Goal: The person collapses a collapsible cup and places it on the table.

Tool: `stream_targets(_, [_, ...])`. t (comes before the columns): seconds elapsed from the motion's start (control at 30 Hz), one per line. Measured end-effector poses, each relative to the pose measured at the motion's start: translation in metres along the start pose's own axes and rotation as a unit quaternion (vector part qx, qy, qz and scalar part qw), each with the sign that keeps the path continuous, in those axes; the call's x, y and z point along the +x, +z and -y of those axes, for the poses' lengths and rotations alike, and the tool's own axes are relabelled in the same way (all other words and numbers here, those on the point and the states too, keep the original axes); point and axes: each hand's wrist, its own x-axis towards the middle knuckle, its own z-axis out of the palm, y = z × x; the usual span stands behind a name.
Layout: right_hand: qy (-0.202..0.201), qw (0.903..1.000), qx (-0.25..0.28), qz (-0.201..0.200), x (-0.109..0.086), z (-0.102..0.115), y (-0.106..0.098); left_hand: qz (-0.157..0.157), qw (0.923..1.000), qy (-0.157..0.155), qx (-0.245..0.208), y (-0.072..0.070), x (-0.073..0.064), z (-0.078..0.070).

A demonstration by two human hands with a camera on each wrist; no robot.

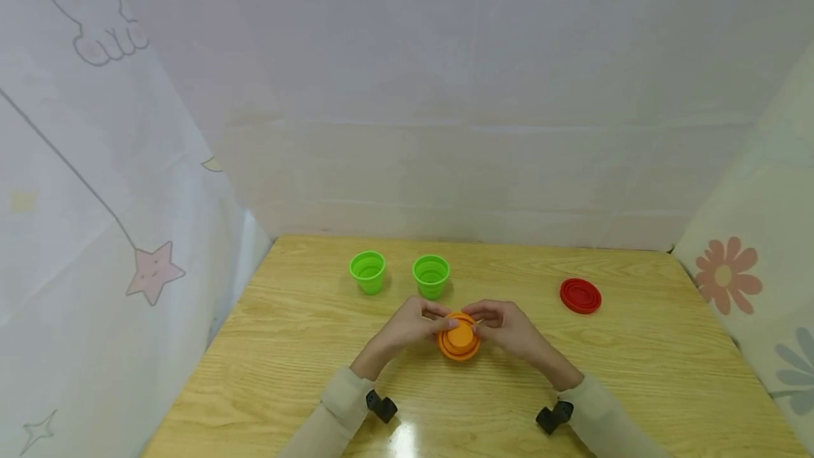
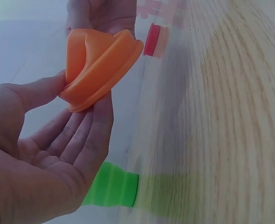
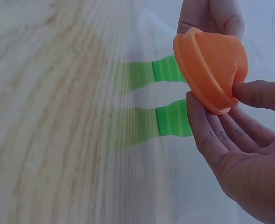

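An orange collapsible cup (image 1: 461,339) is held between both hands above the table, its round base facing up toward the head camera. My left hand (image 1: 405,328) pinches its left side, thumb on the folded wall and fingers beneath the rim. From the right, my right hand (image 1: 512,332) grips the opposite side in the same way. In the left wrist view the cup (image 2: 102,70) is partly squashed, its wall dented near the thumb. The right wrist view shows the thumb pressing into the soft orange wall (image 3: 221,56), with fingertips under the thick rim.
Two green collapsible cups, one on the left (image 1: 367,273) and one nearer the hands (image 1: 431,276), stand expanded behind the hands. A flattened red collapsible cup (image 1: 581,296) lies to the right. Patterned white cloth (image 1: 470,104) encloses the wooden table (image 1: 286,387) at the back and sides.
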Motion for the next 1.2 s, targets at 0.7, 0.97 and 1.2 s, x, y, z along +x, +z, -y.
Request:
stream_targets(0.7, [0.066,0.9862,0.145,-0.044,0.0005,-0.0073,0.0018,-0.035,0.9891,-0.004,-0.143,-0.0010,0.0001,0.0049])
stream_targets(0.97, [0.068,0.9843,0.150,-0.064,0.0015,-0.0047,0.0027,-0.019,0.9840,-0.007,-0.177,0.0008,-0.0005,0.0016])
stream_targets(1.2, [0.068,0.9868,0.136,-0.056,0.0017,-0.0046,0.0009,-0.002,0.9855,-0.025,-0.168,-0.0023,0.0001,0.0032])
